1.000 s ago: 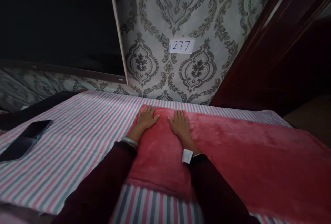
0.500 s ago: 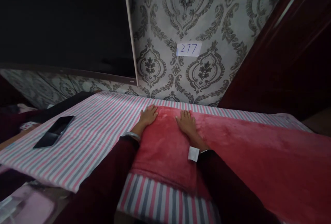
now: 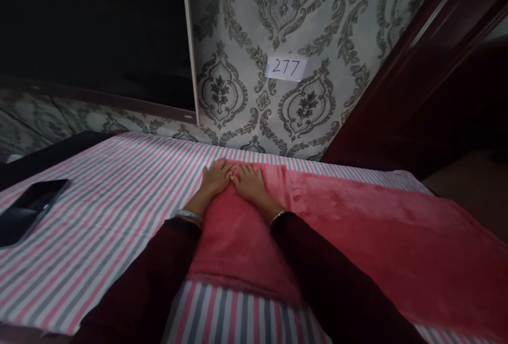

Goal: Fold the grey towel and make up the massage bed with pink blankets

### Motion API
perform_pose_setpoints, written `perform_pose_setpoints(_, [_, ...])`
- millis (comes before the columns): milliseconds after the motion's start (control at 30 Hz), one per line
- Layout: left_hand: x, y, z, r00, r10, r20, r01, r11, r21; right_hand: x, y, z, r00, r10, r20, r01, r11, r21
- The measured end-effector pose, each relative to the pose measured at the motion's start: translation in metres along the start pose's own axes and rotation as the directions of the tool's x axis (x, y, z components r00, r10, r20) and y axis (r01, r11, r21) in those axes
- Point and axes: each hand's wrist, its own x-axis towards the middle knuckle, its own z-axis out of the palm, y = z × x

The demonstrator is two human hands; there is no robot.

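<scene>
A red fleece cloth (image 3: pixel 357 227) lies spread over a surface covered with a pink, grey and white striped sheet (image 3: pixel 111 201). My left hand (image 3: pixel 214 177) rests palm down at the cloth's far left corner, fingers together. My right hand (image 3: pixel 249 181) lies flat on the cloth just beside it, the fingertips of both hands almost touching. Neither hand grips anything. Both arms wear dark maroon sleeves, and a bracelet sits on each wrist.
A black phone (image 3: pixel 27 209) lies on the striped sheet at the far left. A dark screen (image 3: pixel 95 32) hangs on the patterned wall behind, beside a paper label (image 3: pixel 286 68) reading 277. A dark red door frame (image 3: pixel 416 69) stands at the right.
My right hand has slid left across the cloth until it nearly meets my left hand. The white tag seen at my right wrist is out of sight now.
</scene>
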Motion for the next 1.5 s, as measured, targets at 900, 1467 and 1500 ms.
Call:
perform_pose_setpoints(900, [-0.109, 0.005, 0.006, 0.957, 0.288, -0.024, -0.286, 0.957, 0.052, -0.099, -0.051, 0.0, 1.0, -0.01, -0.005, 0.01, 0.999, 0.05])
perform_pose_setpoints(1467, [-0.124, 0.016, -0.017, 0.97, 0.242, 0.025, -0.242, 0.97, 0.004, -0.145, -0.018, -0.03, 0.983, 0.181, 0.002, -0.181, 0.981, -0.071])
perform_pose_setpoints(1500, [-0.132, 0.017, -0.02, 0.971, 0.24, 0.005, -0.24, 0.971, 0.009, -0.149, -0.026, -0.031, 0.989, 0.149, -0.007, -0.149, 0.987, -0.054])
